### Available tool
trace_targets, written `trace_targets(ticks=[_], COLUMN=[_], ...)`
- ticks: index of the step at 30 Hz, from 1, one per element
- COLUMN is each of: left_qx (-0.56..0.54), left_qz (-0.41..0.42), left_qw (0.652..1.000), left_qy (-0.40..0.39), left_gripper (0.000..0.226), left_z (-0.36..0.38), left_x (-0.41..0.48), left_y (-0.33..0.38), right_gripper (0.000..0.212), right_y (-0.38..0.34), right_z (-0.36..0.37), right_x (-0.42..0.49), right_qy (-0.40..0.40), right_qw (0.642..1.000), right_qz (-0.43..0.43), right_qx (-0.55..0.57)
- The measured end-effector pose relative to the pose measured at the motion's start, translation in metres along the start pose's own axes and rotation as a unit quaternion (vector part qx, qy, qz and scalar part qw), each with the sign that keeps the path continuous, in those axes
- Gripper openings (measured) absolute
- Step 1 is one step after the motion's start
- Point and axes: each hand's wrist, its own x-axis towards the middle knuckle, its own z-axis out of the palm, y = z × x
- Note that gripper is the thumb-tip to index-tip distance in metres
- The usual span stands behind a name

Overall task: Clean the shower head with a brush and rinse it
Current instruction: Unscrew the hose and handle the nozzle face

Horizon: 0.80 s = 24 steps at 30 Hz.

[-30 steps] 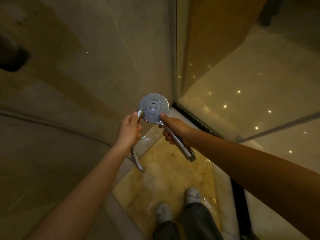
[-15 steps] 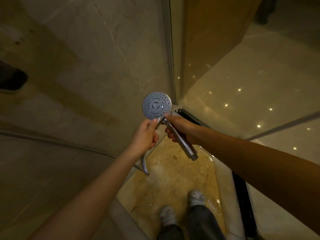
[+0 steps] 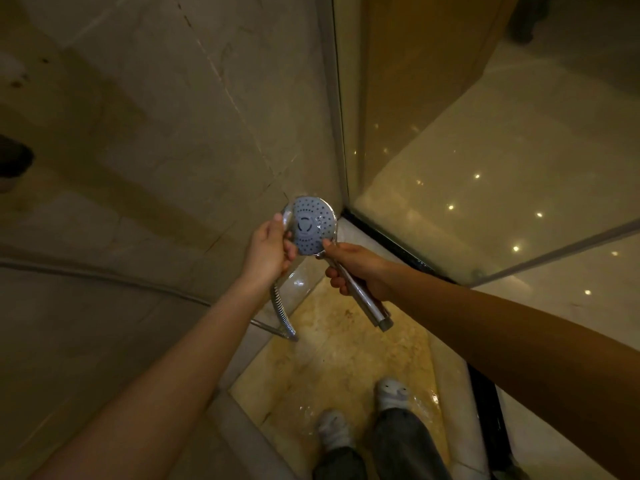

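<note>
A round chrome shower head (image 3: 313, 226) with a grey nozzle face points up toward me, in the corner where the wall meets the glass. My right hand (image 3: 356, 268) grips its chrome handle (image 3: 365, 301), thumb resting at the lower edge of the face. The handle's free end sticks out below the hand with no hose on it. My left hand (image 3: 268, 251) is closed on a ribbed metal hose (image 3: 282, 317), which hangs below it, and its fingers touch the head's left rim. No brush is visible.
A marble wall (image 3: 173, 133) rises on the left, with a dark fixture (image 3: 14, 161) at the far left. A glass partition (image 3: 467, 168) with a black floor track (image 3: 391, 251) stands on the right. The shower floor (image 3: 346, 358) is wet, and my slippered feet (image 3: 391, 393) stand on it.
My left hand has shifted from under the head up to its left rim, carrying the hose along. The head's face has turned a little more toward me. My right hand keeps its grip.
</note>
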Motion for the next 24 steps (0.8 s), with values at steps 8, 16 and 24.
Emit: trace_targets(ticks=[8,16,24], left_qx=[0.044,0.056,0.088], left_qz=[0.005,-0.044,0.018], left_qw=[0.997,0.997,0.996], left_qy=[-0.056,0.018,0.029], left_gripper=[0.037,0.038,0.036], left_z=[0.023,0.009,0.011], left_x=[-0.002,-0.004,0.001], left_y=[-0.010,-0.044,-0.029], right_gripper=[0.049,0.051,0.040], right_y=[0.001,0.009,0.012], right_z=[0.003,-0.006,0.001], right_x=[0.001,-0.001,-0.001], right_qy=[0.011,0.007,-0.009], right_qw=[1.000,1.000,1.000], right_qz=[-0.006,0.010,0.004], right_qx=[0.011,-0.008,-0.004])
